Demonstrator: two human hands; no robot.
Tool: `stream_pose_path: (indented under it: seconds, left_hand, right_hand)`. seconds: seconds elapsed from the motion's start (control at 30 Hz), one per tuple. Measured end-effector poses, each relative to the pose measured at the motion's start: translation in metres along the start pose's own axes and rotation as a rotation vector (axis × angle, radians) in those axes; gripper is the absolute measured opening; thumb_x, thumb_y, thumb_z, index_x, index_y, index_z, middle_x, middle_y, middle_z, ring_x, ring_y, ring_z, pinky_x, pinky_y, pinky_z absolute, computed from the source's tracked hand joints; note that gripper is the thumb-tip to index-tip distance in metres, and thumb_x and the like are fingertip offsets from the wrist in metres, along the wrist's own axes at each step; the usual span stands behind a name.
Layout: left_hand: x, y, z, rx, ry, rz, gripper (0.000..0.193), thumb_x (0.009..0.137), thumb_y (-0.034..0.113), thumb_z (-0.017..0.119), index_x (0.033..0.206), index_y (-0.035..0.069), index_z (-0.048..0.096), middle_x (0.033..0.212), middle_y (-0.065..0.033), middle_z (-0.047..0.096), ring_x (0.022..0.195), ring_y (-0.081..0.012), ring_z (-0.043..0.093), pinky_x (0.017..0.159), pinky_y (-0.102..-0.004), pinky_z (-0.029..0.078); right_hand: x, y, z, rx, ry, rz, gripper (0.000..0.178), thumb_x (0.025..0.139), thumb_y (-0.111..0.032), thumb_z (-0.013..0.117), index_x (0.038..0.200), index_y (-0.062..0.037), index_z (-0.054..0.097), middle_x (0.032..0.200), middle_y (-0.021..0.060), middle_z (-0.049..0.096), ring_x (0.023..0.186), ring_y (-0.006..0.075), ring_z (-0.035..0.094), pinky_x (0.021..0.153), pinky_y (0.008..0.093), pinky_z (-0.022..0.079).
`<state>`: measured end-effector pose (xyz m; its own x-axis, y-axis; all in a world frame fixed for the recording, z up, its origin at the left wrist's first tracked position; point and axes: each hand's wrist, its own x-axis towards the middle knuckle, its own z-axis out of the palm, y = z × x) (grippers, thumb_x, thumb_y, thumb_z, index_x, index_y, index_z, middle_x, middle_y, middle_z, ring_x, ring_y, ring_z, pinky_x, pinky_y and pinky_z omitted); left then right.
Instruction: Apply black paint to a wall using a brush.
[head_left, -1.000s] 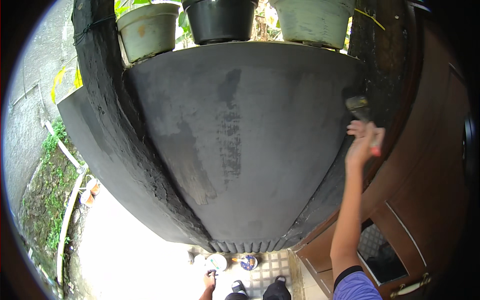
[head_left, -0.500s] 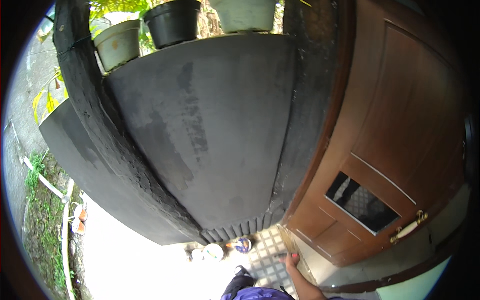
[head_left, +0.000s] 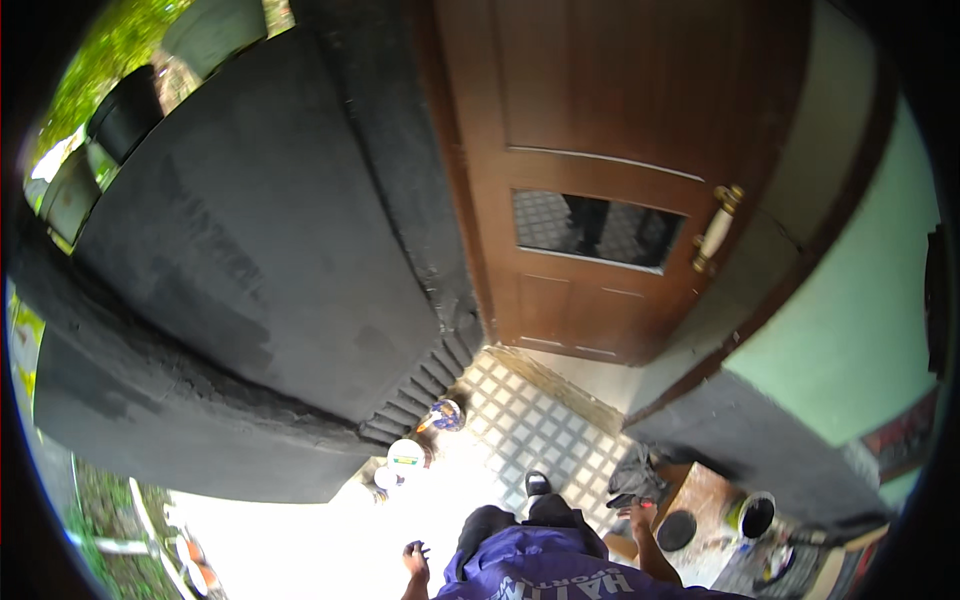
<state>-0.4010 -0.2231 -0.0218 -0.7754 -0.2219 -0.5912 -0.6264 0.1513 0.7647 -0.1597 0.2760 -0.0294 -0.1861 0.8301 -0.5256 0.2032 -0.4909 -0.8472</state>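
Observation:
My right hand [head_left: 638, 516] is low in front of me on the right, closed on a small dark flat tool [head_left: 622, 501] with a bit of red by the fingers; its exact kind is too small to tell. My left hand [head_left: 415, 559] hangs at my left side with fingers loosely apart and nothing clear in them. Ahead on the floor, at the foot of the dark grey wall [head_left: 260, 230], stand a white tub [head_left: 406, 455], a smaller white container [head_left: 386, 478] and a blue-and-white pot [head_left: 447, 415] with an orange-handled item across it.
A brown door [head_left: 560, 310] with a long handle [head_left: 717, 230] stands ahead, above a low step [head_left: 560, 385]. At right are a dark cloth or bag [head_left: 636, 473], a bucket [head_left: 752, 515] and a dark round item [head_left: 677, 530]. Pots [head_left: 125, 112] line the wall top.
My view has turned right, toward the door and green wall. My left hand has come into view. The right hand still holds the dark tool, now beside the cloth or bag.

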Motion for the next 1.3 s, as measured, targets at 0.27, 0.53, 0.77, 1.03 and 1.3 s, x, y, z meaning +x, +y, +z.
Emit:
stream_pose_path:
  seconds: [0.27,0.53,0.77,1.03,1.3]
  left_hand:
    - [0.037,0.063,0.069,0.157,-0.436,0.334,0.01,0.089,0.008,0.053,0.095,0.003,0.06,0.091,-0.0073,0.064,0.073,-0.0148,0.063,0.057,-0.0243,0.046]
    - [-0.041,0.02,0.101,0.126,-0.657,0.202,0.015,0.091,0.008,0.044,0.099,0.007,0.056,0.097,-0.0052,0.063,0.075,-0.0168,0.063,0.057,-0.0267,0.043]
    - [-0.133,-0.053,0.1,0.331,-0.786,0.114,0.014,0.089,0.016,0.054,0.098,0.007,0.059,0.094,-0.0047,0.064,0.075,-0.0196,0.064,0.058,-0.0277,0.043]
    - [-0.182,-0.111,0.11,0.493,-0.691,0.13,0.026,0.087,0.022,0.052,0.108,0.007,0.055,0.097,-0.006,0.061,0.075,-0.0196,0.062,0.057,-0.0305,0.042]
    - [-0.312,-0.202,0.235,0.585,-0.866,0.021,0.037,0.086,0.024,0.054,0.117,0.005,0.053,0.107,-0.0076,0.061,0.09,-0.0202,0.061,0.072,-0.0317,0.047]
  right_hand:
    - [-0.202,0.093,-0.131,-0.034,0.331,-0.177,0.021,0.085,-0.012,0.055,0.088,0.0015,0.038,0.066,0.0167,0.057,0.047,0.0267,0.062,0.037,0.0369,0.053]
    - [-0.327,0.113,-0.203,-0.104,0.564,-0.141,0.017,0.085,-0.008,0.059,0.073,0.0016,0.052,0.06,0.0091,0.058,0.048,0.0161,0.06,0.042,0.0302,0.052]
    - [-0.335,0.087,-0.267,-0.03,0.757,-0.118,0.027,0.089,-0.02,0.059,0.075,0.0037,0.06,0.057,0.0076,0.058,0.046,0.013,0.057,0.039,0.0254,0.045]
    - [-0.246,0.061,-0.367,0.063,0.703,-0.066,0.028,0.09,-0.021,0.058,0.082,0.005,0.061,0.059,0.0069,0.058,0.049,0.012,0.057,0.043,0.0265,0.047]
    - [-0.1,0.019,-0.447,-0.21,0.319,-0.253,0.024,0.087,-0.019,0.061,0.089,0.0052,0.062,0.073,0.0119,0.064,0.052,0.017,0.06,0.048,0.0309,0.047]
